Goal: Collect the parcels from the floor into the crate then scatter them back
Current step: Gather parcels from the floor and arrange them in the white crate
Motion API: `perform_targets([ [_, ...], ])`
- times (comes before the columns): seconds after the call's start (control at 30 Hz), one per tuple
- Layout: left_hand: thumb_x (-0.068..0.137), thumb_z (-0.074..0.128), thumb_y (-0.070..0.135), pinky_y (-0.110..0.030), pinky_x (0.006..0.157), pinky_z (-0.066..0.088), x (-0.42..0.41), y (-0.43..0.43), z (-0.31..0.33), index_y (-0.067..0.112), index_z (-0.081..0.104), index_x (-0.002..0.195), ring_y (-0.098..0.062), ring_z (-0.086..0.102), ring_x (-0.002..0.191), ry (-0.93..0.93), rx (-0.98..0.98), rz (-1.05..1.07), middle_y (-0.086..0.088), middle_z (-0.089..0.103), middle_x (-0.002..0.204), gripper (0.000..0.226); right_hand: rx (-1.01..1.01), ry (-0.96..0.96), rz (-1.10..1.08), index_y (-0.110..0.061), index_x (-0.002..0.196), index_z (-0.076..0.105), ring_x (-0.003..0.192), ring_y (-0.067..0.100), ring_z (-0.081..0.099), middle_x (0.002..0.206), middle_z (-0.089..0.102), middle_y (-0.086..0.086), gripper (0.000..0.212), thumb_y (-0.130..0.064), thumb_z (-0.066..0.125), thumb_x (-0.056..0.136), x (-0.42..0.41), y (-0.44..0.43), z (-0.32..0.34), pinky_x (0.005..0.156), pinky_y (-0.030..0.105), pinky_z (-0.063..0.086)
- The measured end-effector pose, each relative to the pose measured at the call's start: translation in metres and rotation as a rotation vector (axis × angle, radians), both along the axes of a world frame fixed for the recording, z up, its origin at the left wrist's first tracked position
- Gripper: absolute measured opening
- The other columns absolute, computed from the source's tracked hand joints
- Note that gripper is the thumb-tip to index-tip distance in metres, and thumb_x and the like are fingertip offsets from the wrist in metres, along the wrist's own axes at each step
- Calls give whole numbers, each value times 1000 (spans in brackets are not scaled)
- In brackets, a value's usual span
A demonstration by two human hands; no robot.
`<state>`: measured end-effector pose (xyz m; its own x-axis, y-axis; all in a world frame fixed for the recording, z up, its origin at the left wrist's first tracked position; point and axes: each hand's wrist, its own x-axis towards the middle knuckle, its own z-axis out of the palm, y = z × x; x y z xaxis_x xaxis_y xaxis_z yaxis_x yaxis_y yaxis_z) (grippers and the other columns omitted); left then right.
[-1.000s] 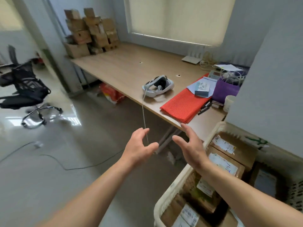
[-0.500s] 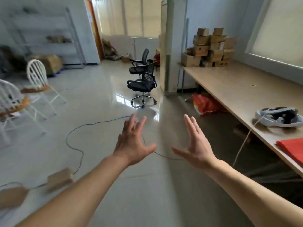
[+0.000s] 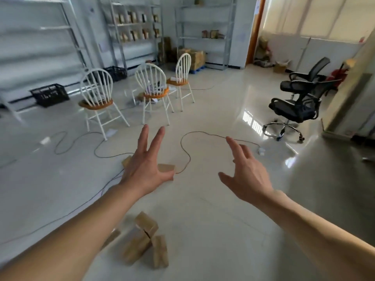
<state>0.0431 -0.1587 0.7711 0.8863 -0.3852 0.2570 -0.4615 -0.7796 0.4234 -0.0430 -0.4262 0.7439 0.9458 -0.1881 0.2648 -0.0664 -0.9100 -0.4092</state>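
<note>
Both my hands are stretched out in front of me over the shiny floor, holding nothing. My left hand (image 3: 147, 169) has its fingers spread and straight. My right hand (image 3: 246, 175) is spread too, fingers slightly bent. A small pile of brown cardboard parcels (image 3: 145, 243) lies on the floor below my left forearm. Another parcel (image 3: 166, 167) shows just past my left thumb, and a corner of one more (image 3: 126, 160) peeks out left of that hand. The crate is out of view.
Three white spindle chairs (image 3: 97, 98) stand ahead on the left. A black office chair (image 3: 298, 106) stands at the right. Thin cables (image 3: 188, 157) snake across the floor. A black crate (image 3: 49, 94) sits by the metal shelves (image 3: 134, 27) at the back.
The view has swung left, away from the desk and the parcel-filled crate, onto the open room. Both hands stay empty and spread. Parcels on the floor have come into view.
</note>
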Motion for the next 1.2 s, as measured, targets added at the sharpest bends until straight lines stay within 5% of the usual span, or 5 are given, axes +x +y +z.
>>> perform_targets([
  [0.2,78,81,46,-26,87,48,-46,46,-12,51,-14,153,-14,32,148,4,0,218,20,-29,161,122,-9,10,159,-39,152,16,116,27,63,142,47,-1,89,-44,75,86,5,32,1,82,42,56],
  [0.53,76,82,42,-33,94,48,-99,105,-40,50,-3,155,-15,27,151,45,-65,424,25,-26,160,117,-64,87,318,-34,161,16,130,26,52,157,31,-7,93,-43,73,89,-3,83,-8,78,32,43],
  [0.77,76,85,34,-33,104,40,-102,144,-43,43,6,158,-15,32,146,77,-236,459,15,-15,166,114,-62,86,373,-34,164,5,154,19,26,171,16,-7,102,-45,72,89,2,124,-2,107,43,48],
  [0.87,78,84,31,-31,103,37,-98,169,-37,40,7,159,-20,40,141,84,-278,468,10,-11,168,112,-71,64,375,-34,164,3,154,22,28,172,14,-5,102,-45,71,89,9,148,4,109,44,47],
  [1.2,80,83,32,-34,114,29,-102,288,-30,37,10,160,-17,22,152,48,-318,562,6,-3,169,109,-121,20,450,-34,163,0,151,27,34,172,13,-5,99,-50,67,93,39,257,15,105,48,51],
])
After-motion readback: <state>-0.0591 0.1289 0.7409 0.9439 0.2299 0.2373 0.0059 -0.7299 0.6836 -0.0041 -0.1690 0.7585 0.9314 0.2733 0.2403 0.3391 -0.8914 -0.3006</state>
